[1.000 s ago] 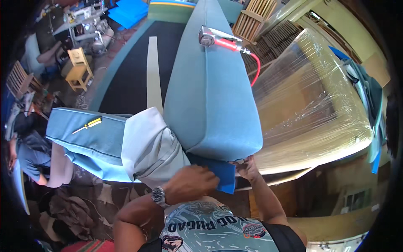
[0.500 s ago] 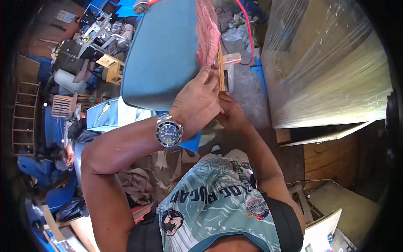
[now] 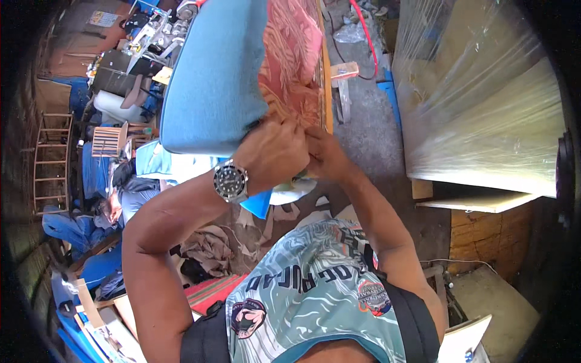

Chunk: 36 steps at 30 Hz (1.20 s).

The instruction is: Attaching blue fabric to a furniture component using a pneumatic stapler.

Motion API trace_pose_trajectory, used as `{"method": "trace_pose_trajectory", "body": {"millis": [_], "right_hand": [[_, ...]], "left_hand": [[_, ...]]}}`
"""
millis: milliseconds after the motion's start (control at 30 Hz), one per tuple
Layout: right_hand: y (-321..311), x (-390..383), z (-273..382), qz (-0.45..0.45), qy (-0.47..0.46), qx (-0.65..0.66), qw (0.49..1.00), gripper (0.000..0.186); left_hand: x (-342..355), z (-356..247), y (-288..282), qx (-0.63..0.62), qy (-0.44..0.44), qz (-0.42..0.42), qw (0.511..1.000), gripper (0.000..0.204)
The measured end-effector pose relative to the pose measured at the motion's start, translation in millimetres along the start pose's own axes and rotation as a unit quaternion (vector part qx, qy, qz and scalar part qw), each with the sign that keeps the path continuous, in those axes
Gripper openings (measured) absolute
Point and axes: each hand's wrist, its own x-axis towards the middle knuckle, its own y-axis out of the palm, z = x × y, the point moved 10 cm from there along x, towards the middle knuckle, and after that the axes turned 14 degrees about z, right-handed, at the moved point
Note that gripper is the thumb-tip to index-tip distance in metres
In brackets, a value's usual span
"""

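A blue upholstered cushion piece (image 3: 212,78) stands before me, its right side showing red and pink patterned fabric (image 3: 292,72) and a thin wooden edge (image 3: 327,91). My left hand (image 3: 275,151), with a metal watch (image 3: 230,181) on its wrist, is closed at the near corner, where blue cover meets red fabric. Its fingers pinch the fabric there. Right beside it, my right hand (image 3: 325,151) is closed at the lower end of the wooden edge. Whatever lies between its fingers is hidden.
A tall plastic-wrapped piece (image 3: 478,97) stands at the right. A red hose (image 3: 369,36) and a wood block (image 3: 344,70) lie beyond the wooden edge. At the left are a wooden ladder-like frame (image 3: 51,162), a slatted stool (image 3: 109,141) and a partly visible person (image 3: 112,209).
The view has shifted slightly. More red fabric now shows between the blue cover and the wooden edge. Both hands remain together at the near corner, the left turned a little.
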Motion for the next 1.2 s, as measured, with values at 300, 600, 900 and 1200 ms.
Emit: {"method": "trace_pose_trajectory", "body": {"millis": [300,600,900,1200], "right_hand": [[14.8,-33.5,-53.4,-0.006,0.054,0.067,0.996,0.028],[6.9,-39.7,-52.2,0.196,0.434,0.233,0.848,0.042],[-147.6,253.5,60.5,-0.021,0.033,-0.327,0.944,0.029],[-110.8,392.8,-63.5,0.122,0.244,-0.510,0.815,0.044]], "left_hand": [[21.9,1.3,16.2,0.060,-0.054,-0.016,0.997,0.026],[43.8,-22.4,55.9,-0.085,-0.031,0.060,0.994,0.021],[55.3,-35.1,59.3,-0.056,-0.021,-0.034,0.998,0.020],[66.7,-39.1,68.0,-0.046,-0.063,-0.076,0.994,0.018]]}}
